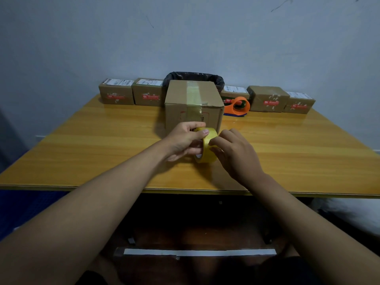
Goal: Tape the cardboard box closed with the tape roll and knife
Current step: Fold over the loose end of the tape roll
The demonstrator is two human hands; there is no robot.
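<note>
Gripping the yellow tape roll (206, 146) just off the bench near its front edge, the left hand (185, 140) clamps the rim while the right hand (232, 153) pinches at its face, fingertips together. Best: find the loose end, peel steadily toward the cardboard box (193, 103) just behind.

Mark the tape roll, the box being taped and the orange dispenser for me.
tape roll (207, 150): head view, on its yellow outer band between both hands.
cardboard box (176, 115): head view, on its near face, left of the tape strip.
orange dispenser (230, 109): head view, on its orange handle.
</note>
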